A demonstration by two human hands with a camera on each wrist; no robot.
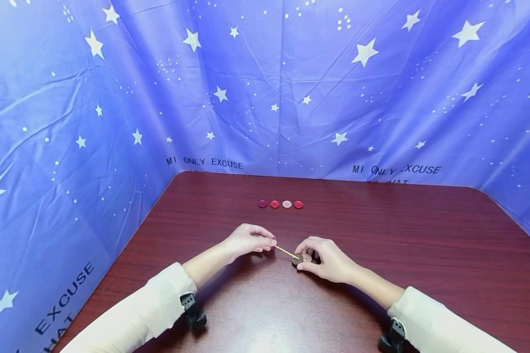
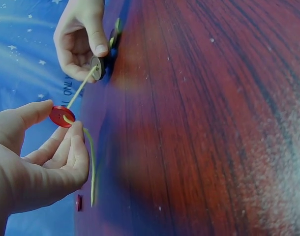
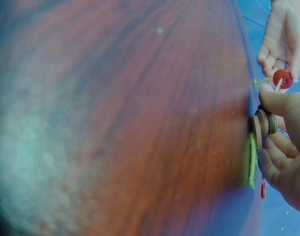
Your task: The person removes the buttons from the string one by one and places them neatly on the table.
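Note:
My left hand [image 1: 249,239] pinches a red button [image 2: 61,117] by its edge between thumb and fingers. A thin yellow cord [image 2: 81,94] passes through that button, its loose end hanging below my left fingers in the left wrist view. From the red button the cord runs straight across to a stack of brown buttons [image 3: 262,124]. My right hand [image 1: 331,260] grips this stack with thumb and fingers, close over the table. A paler button [image 1: 306,258] shows beside the dark brown one. Yellow-green cord [image 3: 252,162] also shows at the stack's far side in the right wrist view.
Several loose buttons lie in a row farther back on the dark red wooden table [image 1: 203,211]: a purple button [image 1: 262,204], a pink button [image 1: 287,204] and red ones [image 1: 298,204]. A blue star-patterned curtain [image 1: 282,98] borders the table behind and at the sides.

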